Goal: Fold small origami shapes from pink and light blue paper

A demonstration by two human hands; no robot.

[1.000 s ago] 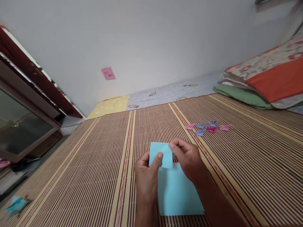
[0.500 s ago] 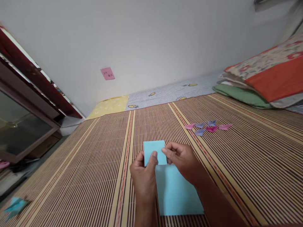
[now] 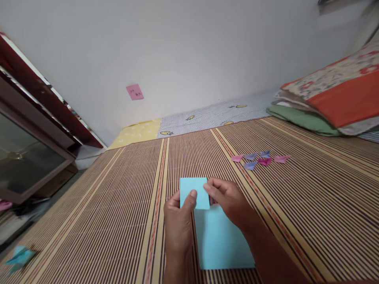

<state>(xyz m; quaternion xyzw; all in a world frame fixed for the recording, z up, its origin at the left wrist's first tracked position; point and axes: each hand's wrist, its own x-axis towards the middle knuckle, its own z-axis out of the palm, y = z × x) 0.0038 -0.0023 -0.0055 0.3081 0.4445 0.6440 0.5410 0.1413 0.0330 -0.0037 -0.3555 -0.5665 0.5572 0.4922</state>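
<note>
A small light-blue paper square (image 3: 194,187) is held up between both hands. My left hand (image 3: 179,215) grips its left side, the thumb on its face and the fingers behind. My right hand (image 3: 227,199) pinches its right edge between thumb and bent index finger. A larger light-blue sheet (image 3: 222,240) lies flat on the striped mat just below, partly covered by my right forearm.
Several small folded pink and purple papers (image 3: 264,161) lie on the striped mat (image 3: 118,205) at the right. A folded teal paper (image 3: 20,258) is at the lower left. Stacked bedding (image 3: 343,94) stands far right; a pink note (image 3: 134,92) is on the wall.
The small square has shifted slightly down and looks a little wider. Both hands have moved very slightly and keep their hold on it.
</note>
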